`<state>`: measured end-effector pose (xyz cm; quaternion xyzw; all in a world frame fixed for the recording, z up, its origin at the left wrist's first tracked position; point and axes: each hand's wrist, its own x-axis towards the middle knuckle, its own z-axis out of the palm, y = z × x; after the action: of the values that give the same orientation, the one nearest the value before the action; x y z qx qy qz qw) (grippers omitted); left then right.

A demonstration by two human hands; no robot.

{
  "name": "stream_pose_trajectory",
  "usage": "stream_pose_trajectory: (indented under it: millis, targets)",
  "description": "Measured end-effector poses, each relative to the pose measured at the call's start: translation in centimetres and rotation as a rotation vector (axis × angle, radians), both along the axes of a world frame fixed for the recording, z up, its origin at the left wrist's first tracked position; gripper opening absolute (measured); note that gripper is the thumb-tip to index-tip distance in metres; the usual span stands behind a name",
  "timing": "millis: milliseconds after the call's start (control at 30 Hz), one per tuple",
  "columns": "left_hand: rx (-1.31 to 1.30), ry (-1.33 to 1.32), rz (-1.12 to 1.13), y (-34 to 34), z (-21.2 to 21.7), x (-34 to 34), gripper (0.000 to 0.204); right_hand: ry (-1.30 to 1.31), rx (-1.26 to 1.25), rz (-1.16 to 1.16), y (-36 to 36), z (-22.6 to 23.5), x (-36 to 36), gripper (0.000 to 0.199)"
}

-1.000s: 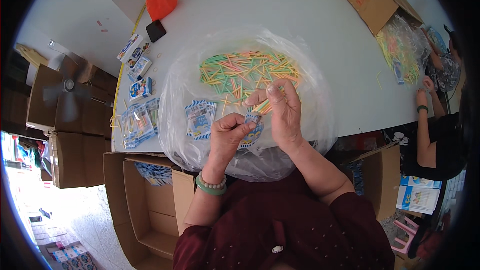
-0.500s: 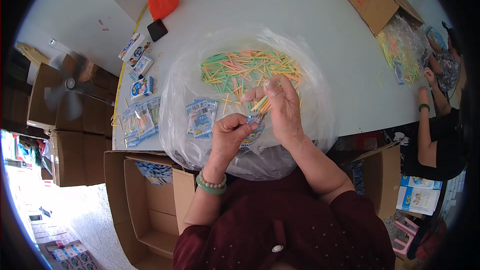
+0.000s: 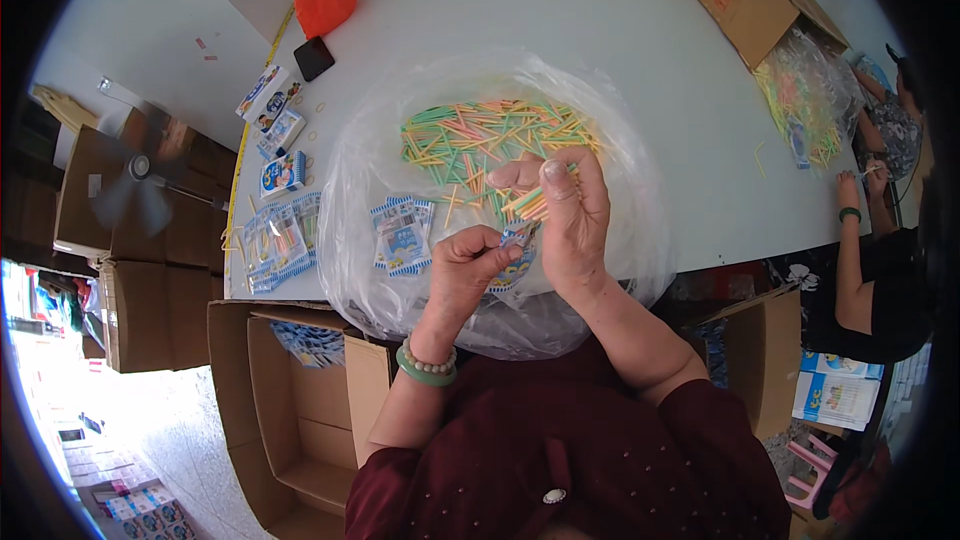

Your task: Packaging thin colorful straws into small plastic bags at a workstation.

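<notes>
My left hand (image 3: 467, 270) pinches the edge of a small blue and white plastic packet (image 3: 514, 262), which is partly hidden behind my hands. My right hand (image 3: 573, 225) is closed around a bundle of short pastel straws (image 3: 531, 204), just above the packet's top. Whether the straw ends are inside it I cannot tell. Beyond my hands, a loose heap of green, pink, yellow and orange straws (image 3: 470, 130) lies in a large, spread clear plastic bag (image 3: 360, 155). Flat blue and white packets (image 3: 402, 236) lie on the bag, left of my left hand.
More packets (image 3: 275, 248) and small boxes (image 3: 283, 175) line the table's left side. A red bag (image 3: 328, 0) and a black object (image 3: 314, 60) stand farther back. Cardboard boxes (image 3: 300, 420) flank me below the table. At right, another person's hands (image 3: 862, 180) work near straws spilling from a carton (image 3: 750, 0).
My right hand has tilted and shifted slightly, and the straw bundle now lies flatter. My left hand moved a little to the right with the packet. The other person's hands moved.
</notes>
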<state>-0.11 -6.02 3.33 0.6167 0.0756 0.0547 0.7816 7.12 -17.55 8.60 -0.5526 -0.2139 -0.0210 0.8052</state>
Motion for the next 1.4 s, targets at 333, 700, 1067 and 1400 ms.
stream_pose_trajectory:
  millis: [333, 700, 1067, 1400]
  targets:
    - [-0.138, 0.006, 0.001, -0.4, -0.1, 0.1, 0.010, 0.091, -0.042, -0.023, -0.8, -1.3, -1.2, 0.019]
    - [-0.144, -0.001, 0.015, -0.5, 0.1, 0.0, 0.010, 0.150, -0.043, 0.096, -2.4, -1.3, -0.3, 0.016]
    - [-0.145, -0.057, 0.028, -0.4, -0.7, -0.1, 0.009, 0.020, 0.048, 0.139, -2.2, -1.7, -0.4, 0.016]
    - [0.066, -0.072, 0.044, -0.3, -0.4, -0.4, 0.012, 0.161, -0.078, 0.192, -2.3, -1.3, 0.1, 0.019]
